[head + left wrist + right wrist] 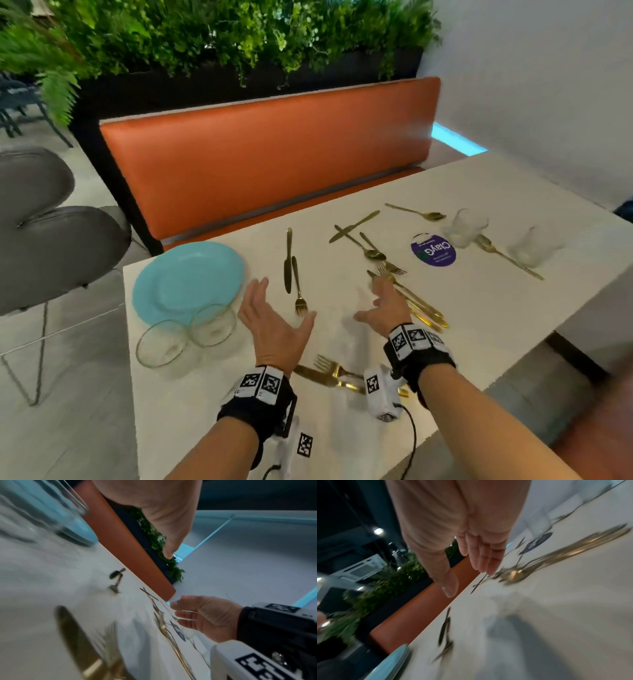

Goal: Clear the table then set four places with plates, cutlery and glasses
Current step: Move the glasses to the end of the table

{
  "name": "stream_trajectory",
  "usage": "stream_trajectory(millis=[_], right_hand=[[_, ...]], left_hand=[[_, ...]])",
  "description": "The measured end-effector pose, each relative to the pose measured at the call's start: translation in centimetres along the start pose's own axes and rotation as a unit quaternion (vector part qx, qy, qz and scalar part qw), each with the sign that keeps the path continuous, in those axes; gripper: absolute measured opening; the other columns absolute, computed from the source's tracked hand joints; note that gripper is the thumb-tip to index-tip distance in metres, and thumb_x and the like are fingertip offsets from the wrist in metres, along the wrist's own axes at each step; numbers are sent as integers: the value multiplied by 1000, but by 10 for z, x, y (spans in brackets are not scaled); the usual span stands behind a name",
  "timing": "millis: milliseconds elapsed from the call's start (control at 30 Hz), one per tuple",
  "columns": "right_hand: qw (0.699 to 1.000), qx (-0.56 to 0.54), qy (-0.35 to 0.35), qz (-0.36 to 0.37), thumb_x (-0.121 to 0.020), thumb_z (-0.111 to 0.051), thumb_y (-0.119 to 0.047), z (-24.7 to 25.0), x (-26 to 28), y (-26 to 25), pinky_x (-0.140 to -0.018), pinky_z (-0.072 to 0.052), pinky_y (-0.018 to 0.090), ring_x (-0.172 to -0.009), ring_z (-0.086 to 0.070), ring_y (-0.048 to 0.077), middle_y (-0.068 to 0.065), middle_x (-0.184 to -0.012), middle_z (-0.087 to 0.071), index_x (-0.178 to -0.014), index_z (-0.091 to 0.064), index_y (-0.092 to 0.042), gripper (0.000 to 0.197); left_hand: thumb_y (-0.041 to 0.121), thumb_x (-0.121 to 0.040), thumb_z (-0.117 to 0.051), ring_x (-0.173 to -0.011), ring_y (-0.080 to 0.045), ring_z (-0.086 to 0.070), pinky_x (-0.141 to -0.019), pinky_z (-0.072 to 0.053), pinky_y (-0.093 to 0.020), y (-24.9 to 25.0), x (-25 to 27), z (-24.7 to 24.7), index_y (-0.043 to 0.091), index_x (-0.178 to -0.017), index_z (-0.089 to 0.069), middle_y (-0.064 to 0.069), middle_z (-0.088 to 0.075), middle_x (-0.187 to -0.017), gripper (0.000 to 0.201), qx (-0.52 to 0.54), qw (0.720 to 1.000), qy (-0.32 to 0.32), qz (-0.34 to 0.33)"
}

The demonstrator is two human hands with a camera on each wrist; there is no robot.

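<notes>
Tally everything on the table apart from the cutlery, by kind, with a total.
Clear glasses: 4, two beside the plate and two at the far right
Turquoise plate: 1 seen from above; the right wrist view hints at a stack, too blurred to count
Round purple disc: 1
Total: 6

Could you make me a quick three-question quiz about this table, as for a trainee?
1. True or false: the left hand holds a fork.
2. How many glasses touch or overlap the turquoise plate's near rim? A) one B) two C) four
3. Fill in: the purple round sticker lies on the white ___.

Key: 1 false, both it and the right hand are open and empty; 2 B; 3 table.
</notes>
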State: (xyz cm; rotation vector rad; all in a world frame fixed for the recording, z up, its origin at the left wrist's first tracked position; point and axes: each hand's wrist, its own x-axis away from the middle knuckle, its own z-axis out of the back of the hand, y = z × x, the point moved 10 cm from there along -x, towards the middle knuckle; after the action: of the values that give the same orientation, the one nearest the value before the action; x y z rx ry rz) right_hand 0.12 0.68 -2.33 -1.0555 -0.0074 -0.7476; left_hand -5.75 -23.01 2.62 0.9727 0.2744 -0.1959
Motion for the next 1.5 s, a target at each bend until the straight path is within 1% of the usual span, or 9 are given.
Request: stream_trajectory(millis=[100,200,367,600,733,900,1067,1233,1500], right_hand=[[996,-7,79,-43,-72,-78,-8,69,-14,37,-99,-42,31,-119,-54,28,13,-134,-53,-140,-36,-13,80],[984,-36,143,-99,-73,-77,-10,135,-32,84,-103,-43,34,-121,-53,30,16,-135,-52,-138,-39,-11,75],[962,-45,208,-173,-76,-75,-11,234,-69,154,-103,-40,36,-124,-50,32,19,-134,-53,-136,-40,-8,69],[938,-62,252,-228,-75,-77,-18,332,-137,215,-102,-40,37,-123,-51,33,18,-132,-54,-137,-39,-10,73],[932,-81,259,-239,-72,-80,-24,360,-173,232,-103,-43,41,-125,-49,33,17,-135,-52,-139,-35,-11,82],[934,-92,259,-227,-69,-82,-24,374,-206,241,-104,-38,38,-129,-45,31,14,-141,-47,-142,-31,-9,90],[938,-91,252,-219,-65,-85,-21,377,-224,245,-98,-41,34,-124,-49,31,12,-136,-50,-138,-33,-8,91],[934,-73,271,-221,-62,-86,-26,385,-231,247,-93,-43,32,-121,-50,32,13,-131,-53,-134,-39,-12,87],[926,-38,288,-240,-56,-88,-35,388,-236,254,-98,-43,37,-121,-47,36,17,-130,-44,-132,-43,-16,90]], left_hand=[[16,-70,-80,-129,-28,-34,-111,-11,-20,33,-2,-63,3,-138,-34,-16,-39,-140,83,36,994,-103,8],[14,-78,-72,-128,-24,-40,-109,-32,-27,72,-5,-133,8,-139,-36,-8,-39,-140,71,68,976,-207,9],[15,-79,-71,-123,-26,-46,-105,-41,-35,120,-17,-248,9,-137,-36,-10,-37,-137,68,46,950,-308,36],[24,-70,-79,-120,-26,-49,-100,-42,-33,160,-38,-385,6,-138,-33,-12,-42,-136,84,8,924,-374,80],[29,-68,-81,-127,-26,-44,-106,-41,-38,168,-46,-438,8,-141,-28,-11,-40,-141,93,-1,917,-384,105],[32,-70,-80,-139,-26,-32,-111,-31,-36,179,-54,-483,7,-146,-20,-10,-30,-151,100,-15,913,-392,112],[31,-64,-84,-138,-26,-34,-113,-33,-38,186,-55,-511,6,-146,-21,-11,-32,-150,107,-10,910,-397,116],[31,-59,-87,-131,-25,-44,-111,-36,-39,196,-58,-520,10,-139,-34,-8,-45,-141,98,-21,924,-374,78],[27,-66,-82,-121,-26,-52,-105,-41,-39,198,-62,-521,7,-127,-47,-11,-56,-128,73,-31,932,-355,66]])
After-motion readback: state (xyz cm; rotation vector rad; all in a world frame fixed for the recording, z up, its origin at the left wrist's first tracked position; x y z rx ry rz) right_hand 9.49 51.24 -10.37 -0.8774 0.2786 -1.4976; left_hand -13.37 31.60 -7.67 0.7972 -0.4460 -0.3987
